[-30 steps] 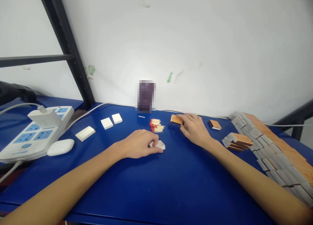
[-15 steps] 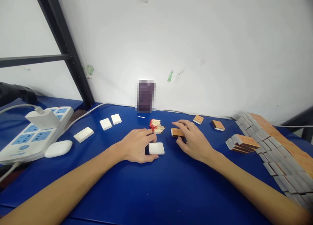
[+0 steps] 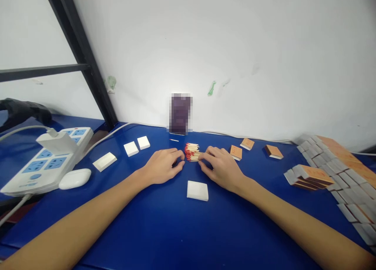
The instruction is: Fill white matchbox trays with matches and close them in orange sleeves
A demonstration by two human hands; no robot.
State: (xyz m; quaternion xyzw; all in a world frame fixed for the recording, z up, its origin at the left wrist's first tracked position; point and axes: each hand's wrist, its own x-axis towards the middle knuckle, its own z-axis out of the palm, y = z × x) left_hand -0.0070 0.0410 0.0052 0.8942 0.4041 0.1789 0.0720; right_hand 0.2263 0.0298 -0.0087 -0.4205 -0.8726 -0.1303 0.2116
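A pile of red-tipped matches (image 3: 192, 151) lies on the blue table (image 3: 164, 231) near the wall. My left hand (image 3: 163, 166) rests just left of the pile with fingers curled, fingertips at the match heads. My right hand (image 3: 220, 166) reaches in from the right, its fingers pinching the wooden ends of the matches. A white inner matchbox tray (image 3: 197, 190) lies loose on the table between my wrists, touched by neither hand. An orange matchbox sleeve (image 3: 235, 152) lies just right of my right hand.
Two more orange matchboxes (image 3: 247, 144) (image 3: 274, 151) lie further right, then a small stack (image 3: 311, 176) and long rows of matchboxes (image 3: 349, 172). White trays (image 3: 131, 148) (image 3: 104, 161), an earbud case (image 3: 75, 178) and a power strip (image 3: 47, 158) sit left. A black frame post (image 3: 85, 62) stands behind.
My left hand let go of the white tray and moved up to the matches. My right hand left the orange sleeve and reached to the pile's right side.
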